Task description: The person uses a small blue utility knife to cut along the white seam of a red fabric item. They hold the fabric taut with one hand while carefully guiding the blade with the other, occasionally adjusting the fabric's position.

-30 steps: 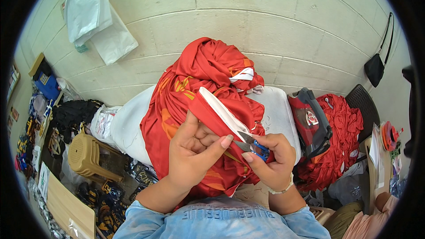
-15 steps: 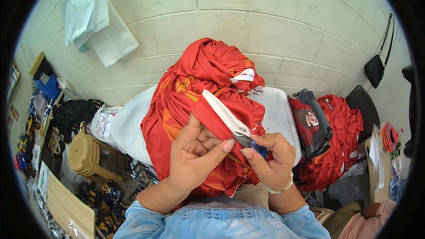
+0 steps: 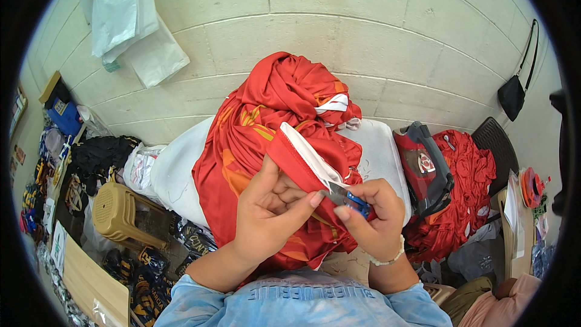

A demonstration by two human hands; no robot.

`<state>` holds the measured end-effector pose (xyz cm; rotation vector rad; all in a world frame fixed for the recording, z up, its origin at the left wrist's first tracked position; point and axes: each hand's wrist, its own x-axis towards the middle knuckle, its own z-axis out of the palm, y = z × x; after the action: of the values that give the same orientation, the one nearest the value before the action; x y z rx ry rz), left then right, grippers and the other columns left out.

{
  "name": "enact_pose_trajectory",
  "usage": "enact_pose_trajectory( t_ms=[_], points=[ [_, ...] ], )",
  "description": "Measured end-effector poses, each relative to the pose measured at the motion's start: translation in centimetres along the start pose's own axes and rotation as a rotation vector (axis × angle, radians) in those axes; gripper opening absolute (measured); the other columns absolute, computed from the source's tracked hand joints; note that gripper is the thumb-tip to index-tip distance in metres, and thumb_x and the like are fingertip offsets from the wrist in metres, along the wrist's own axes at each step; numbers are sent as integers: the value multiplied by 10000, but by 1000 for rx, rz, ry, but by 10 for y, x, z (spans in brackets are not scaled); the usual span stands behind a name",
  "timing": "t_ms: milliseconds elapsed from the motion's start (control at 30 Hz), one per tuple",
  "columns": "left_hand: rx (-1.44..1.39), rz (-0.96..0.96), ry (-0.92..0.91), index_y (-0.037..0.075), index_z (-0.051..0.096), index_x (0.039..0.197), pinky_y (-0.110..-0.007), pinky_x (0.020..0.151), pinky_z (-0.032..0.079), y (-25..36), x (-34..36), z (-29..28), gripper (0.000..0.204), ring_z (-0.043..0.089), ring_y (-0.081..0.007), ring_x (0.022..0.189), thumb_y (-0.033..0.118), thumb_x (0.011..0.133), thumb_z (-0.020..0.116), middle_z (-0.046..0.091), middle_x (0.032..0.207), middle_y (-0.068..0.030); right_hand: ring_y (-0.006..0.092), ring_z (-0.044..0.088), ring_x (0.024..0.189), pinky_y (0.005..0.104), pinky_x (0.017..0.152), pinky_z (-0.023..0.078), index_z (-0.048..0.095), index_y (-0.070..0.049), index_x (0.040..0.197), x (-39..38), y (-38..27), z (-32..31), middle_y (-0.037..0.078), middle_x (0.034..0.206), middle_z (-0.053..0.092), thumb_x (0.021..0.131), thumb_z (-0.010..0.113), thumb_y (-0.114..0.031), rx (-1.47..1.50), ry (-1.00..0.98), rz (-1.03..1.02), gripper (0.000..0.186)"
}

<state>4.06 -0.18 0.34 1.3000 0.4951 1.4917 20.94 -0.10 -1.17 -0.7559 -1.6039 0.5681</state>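
A large heap of shiny red fabric (image 3: 284, 85) with orange and yellow patterning lies before me. My left hand (image 3: 264, 209) is closed on a folded red edge (image 3: 295, 166) of it, whose white inner side (image 3: 308, 154) faces up. Pinched between the thumb and fingers of my right hand (image 3: 378, 215) are small thread snips (image 3: 356, 204) with blue handles. Their metal blades are at the near end of the white strip, beside my left thumb tip. Whether a thread lies between the blades is too small to tell.
The heap rests on a white padded surface (image 3: 175, 166) against a pale block wall (image 3: 218, 42). To the right are a red and dark grey bag (image 3: 420, 166) and more red fabric (image 3: 466, 175). A tan plastic stool (image 3: 115, 209) stands left. Part of another person (image 3: 508, 309) shows lower right.
My right hand and the snips have shifted slightly right and turned a little. The held fabric edge has moved slightly with my left hand. The white plastic hanging on the wall has swayed left.
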Motion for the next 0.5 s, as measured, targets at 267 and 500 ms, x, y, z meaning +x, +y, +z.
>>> enact_pose_trajectory(
  t_ms=[267,500],
  points=[
    [-100,-4,116,8,234,1387,-255,858,462,-4,12,-6,652,579,-129,990,-106,827,547,582,1079,-105,15,426,594,176,535,343,538,-28,776,-9,11,-8,-19,693,541,721,684,23,47,-129,203,164],
    [-87,55,79,12,211,1399,-245,831,477,-5,9,-3,672,595,-133,967,-107,828,545,593,1064,-109,96,560,579,208,533,433,577,6,846,-9,4,-5,67,702,602,688,757,-82,51,69,-51,255]
  ],
)
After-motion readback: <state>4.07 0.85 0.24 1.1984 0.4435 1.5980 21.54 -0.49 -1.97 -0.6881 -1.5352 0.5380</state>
